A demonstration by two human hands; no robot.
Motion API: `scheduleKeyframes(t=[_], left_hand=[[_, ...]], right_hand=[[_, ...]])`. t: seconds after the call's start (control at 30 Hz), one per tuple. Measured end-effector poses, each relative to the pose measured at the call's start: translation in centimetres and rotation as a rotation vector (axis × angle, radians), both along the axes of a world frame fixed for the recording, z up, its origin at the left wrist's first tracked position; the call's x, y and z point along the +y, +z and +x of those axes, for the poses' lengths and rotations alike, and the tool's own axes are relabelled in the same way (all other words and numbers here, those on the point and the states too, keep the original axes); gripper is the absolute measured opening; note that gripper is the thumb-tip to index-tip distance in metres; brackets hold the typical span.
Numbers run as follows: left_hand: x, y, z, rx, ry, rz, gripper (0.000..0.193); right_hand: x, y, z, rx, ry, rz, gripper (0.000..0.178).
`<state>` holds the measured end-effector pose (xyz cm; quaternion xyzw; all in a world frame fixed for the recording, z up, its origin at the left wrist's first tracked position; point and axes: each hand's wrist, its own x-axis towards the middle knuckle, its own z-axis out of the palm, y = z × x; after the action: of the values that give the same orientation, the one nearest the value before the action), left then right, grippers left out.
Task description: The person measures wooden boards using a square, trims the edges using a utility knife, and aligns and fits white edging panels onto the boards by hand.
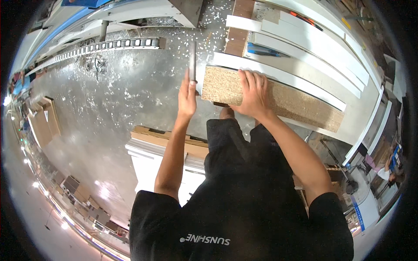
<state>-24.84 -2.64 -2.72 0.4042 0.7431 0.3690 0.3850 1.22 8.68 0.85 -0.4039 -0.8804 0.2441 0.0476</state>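
In my left hand (187,101) is a long, narrow grey bar that looks like a flat file (193,61). It points away from me, beside the left end of a thick tan particleboard piece (222,83). Whether the file touches that end, I cannot tell. My right hand (254,93) grips the particleboard near its left end, fingers over the far edge and thumb on the near side. The particleboard lies across a worktable (353,117), its left end sticking out over the floor. Just beyond it runs a white strip (278,78).
More white boards (305,43) lie farther back on the table, with a blue tool (266,50) among them. An orange-and-black tool (306,19) rests at the far side. Stacked white panels (146,163) stand near my left. A roller track (117,44) is at far left; white chips litter the floor.
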Motion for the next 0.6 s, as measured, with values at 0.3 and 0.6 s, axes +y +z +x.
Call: scheduleKeyframes(t=[0.3, 0.6], left_hand=[[1.8, -4.1, -0.5, -0.576, 0.102, -0.236, 0.065], [3.0, -1.1, 0.7, -0.194, -0.046, 0.085, 0.063]], right_hand=[[-0.6, -0.3, -0.2, -0.138, 0.013, 0.005, 0.133], [-0.3, -0.2, 0.2, -0.178, 0.025, 0.031, 0.136]])
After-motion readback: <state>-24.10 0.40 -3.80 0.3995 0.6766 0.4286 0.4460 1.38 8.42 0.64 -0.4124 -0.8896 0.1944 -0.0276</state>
